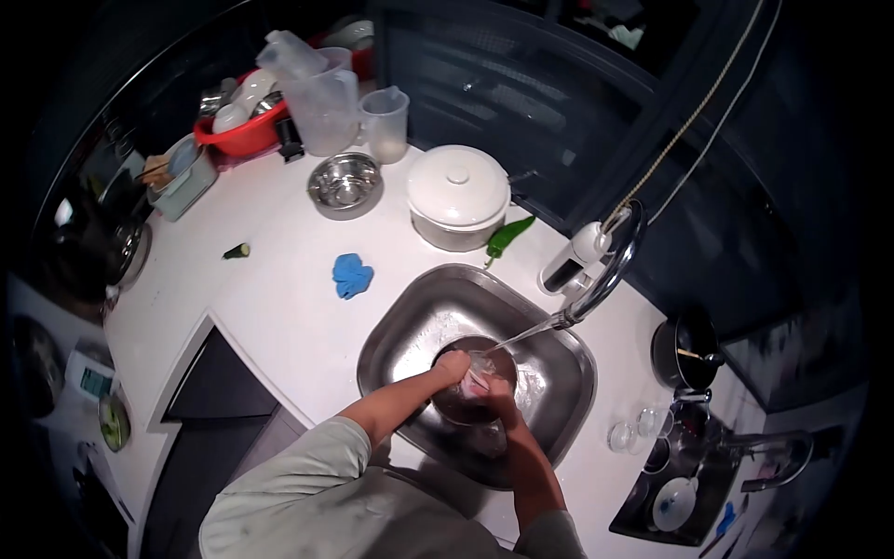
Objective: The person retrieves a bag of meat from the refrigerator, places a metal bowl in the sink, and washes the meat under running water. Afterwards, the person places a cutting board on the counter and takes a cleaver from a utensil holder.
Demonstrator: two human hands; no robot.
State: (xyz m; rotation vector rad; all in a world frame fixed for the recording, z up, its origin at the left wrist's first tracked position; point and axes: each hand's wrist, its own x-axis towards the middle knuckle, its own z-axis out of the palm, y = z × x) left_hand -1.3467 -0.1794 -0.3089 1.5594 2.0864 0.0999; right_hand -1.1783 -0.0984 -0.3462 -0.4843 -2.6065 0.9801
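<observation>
Both my hands are in the steel sink (386,359), over a round bowl (452,410) that holds water. Water runs down from the faucet (596,303) onto them. A wet, pinkish-white piece (475,380) lies between my hands; it resembles raw meat, but its kind is unclear. My left hand (453,366) is closed at its upper left side. My right hand (498,396) grips it from the lower right, with the fingers partly hidden.
Behind the sink stand a white lidded pot (456,191), a green pepper (509,239) and a steel bowl (345,186). A blue cloth-like item (352,276) lies to the left. Plastic jugs (321,102) and a red basin (244,138) are farther back; glasses (622,436) stand right.
</observation>
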